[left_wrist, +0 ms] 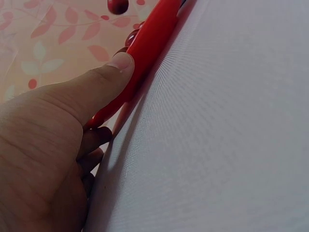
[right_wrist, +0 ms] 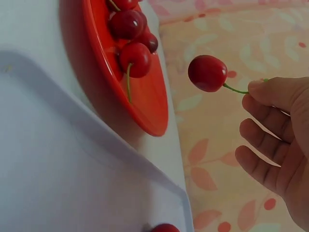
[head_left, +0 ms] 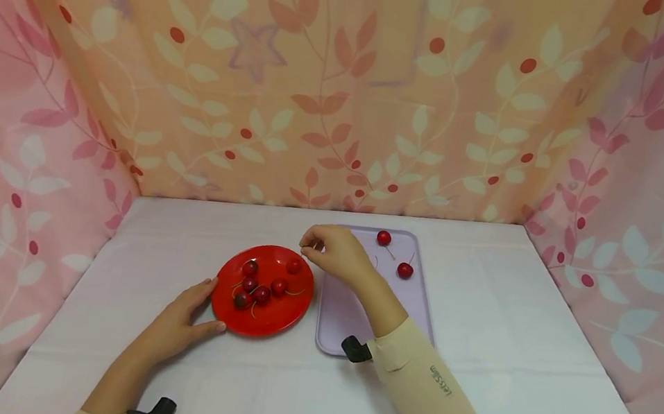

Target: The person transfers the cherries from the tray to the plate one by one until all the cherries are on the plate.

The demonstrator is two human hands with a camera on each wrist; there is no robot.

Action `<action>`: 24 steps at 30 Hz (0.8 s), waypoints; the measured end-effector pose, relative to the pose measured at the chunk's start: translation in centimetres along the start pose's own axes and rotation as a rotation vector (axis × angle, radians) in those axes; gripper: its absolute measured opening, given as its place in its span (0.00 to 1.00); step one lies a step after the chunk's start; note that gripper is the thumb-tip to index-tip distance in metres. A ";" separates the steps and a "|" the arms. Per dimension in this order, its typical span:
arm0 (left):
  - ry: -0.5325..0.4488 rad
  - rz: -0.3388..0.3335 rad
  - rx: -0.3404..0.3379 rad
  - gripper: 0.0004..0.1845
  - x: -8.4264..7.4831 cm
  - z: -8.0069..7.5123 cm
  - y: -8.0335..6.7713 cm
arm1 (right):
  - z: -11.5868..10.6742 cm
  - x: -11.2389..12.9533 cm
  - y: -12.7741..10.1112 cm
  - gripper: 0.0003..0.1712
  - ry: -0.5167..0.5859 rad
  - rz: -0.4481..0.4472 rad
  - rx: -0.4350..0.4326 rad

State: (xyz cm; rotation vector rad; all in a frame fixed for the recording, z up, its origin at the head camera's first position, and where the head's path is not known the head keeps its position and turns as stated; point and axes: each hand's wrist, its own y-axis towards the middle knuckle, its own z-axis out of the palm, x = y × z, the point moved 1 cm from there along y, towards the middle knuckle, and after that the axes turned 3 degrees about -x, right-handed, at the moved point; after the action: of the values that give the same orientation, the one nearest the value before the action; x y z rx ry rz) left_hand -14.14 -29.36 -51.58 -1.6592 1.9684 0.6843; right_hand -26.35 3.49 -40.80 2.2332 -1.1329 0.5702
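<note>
- Pinching a thin green stem, the right hand [head_left: 335, 249] dangles one cherry [right_wrist: 207, 73] above the far rim of the red plate [head_left: 293, 314]; thumb and forefinger pressed together, other fingers loosely curled.
- Cherry: small, round, glossy; likely light, with a skin that bruises under squeeze. Stem looks the safer hold, though it may snap off.
- Left hand [head_left: 181, 320] steadies the plate's near edge, thumb [left_wrist: 108, 77] laid on the rim, fingers curled at its side.
- Plate: smooth, shallow, hard-looking plastic; cherries loose inside, apt to roll.
- Lilac tray [head_left: 336, 319] just beside the plate, matte, rounded corners, two cherries [head_left: 404, 270] on it.
- White tablecloth [head_left: 537, 374], fine weave.
</note>
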 end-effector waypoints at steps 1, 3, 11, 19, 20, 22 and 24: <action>-0.001 -0.005 0.003 0.54 0.0 0.0 0.0 | 0.4 0.0 0.4 0.02 -0.001 -0.002 0.007; 0.000 -0.007 0.006 0.54 -0.1 0.1 0.0 | 1.1 0.1 1.0 0.02 -0.001 -0.001 0.021; 0.000 -0.013 0.008 0.54 -0.2 0.0 0.0 | 4.0 0.4 2.6 0.02 -0.014 0.014 0.103; -0.001 0.002 -0.002 0.53 -0.3 -0.2 0.1 | 5.9 0.5 2.6 0.02 -0.021 0.010 0.115; 0.000 0.008 -0.003 0.53 -0.3 -0.2 0.1 | 6.1 0.5 2.5 0.02 -0.023 0.009 0.120; -0.001 0.015 -0.001 0.53 -0.3 -0.2 0.1 | 6.4 0.5 2.4 0.03 -0.033 0.006 0.131; -0.005 0.012 0.002 0.53 -0.2 -0.2 0.1 | 6.7 0.5 2.3 0.03 -0.040 0.007 0.138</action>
State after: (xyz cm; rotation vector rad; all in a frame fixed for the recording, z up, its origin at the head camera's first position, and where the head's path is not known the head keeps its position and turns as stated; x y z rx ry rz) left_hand -14.19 -29.31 -51.34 -1.6437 1.9769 0.6898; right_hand -27.18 -2.25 -44.85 2.3681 -1.1536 0.6265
